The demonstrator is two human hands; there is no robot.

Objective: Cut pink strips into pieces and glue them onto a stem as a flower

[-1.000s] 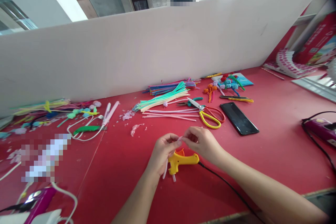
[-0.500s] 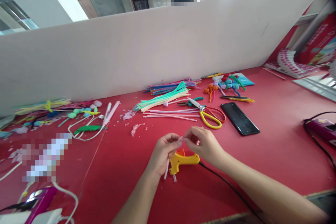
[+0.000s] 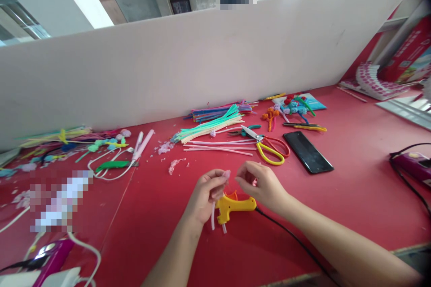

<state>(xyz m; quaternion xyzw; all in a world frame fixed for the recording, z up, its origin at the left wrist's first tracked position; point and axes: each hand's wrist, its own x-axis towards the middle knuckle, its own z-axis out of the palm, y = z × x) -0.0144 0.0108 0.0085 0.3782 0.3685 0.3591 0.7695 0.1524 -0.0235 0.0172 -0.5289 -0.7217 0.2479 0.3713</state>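
Observation:
My left hand [image 3: 204, 196] is closed round a pale pink stem topped by a small pink fuzzy bud [image 3: 226, 173], held upright over the red table [image 3: 151, 233]. My right hand [image 3: 261, 184] hovers just right of the bud, its fingertips pinched together a little apart from it; what they hold, if anything, is too small to name. A yellow glue gun [image 3: 232, 206] lies on the table directly under both hands, its black cord [image 3: 289, 237] running toward me.
Yellow-and-red scissors [image 3: 266, 145], a black phone [image 3: 308, 152], loose pink sticks [image 3: 218, 145] and a bundle of coloured pipe cleaners [image 3: 212, 123] lie beyond my hands. A white divider [image 3: 202, 63] backs the table. Purple tools [image 3: 411, 163] sit at the right, more craft clutter at the left.
My hands have drawn slightly apart: the right fingertips have come off the pink bud, which stays in the left hand. Nothing else has moved.

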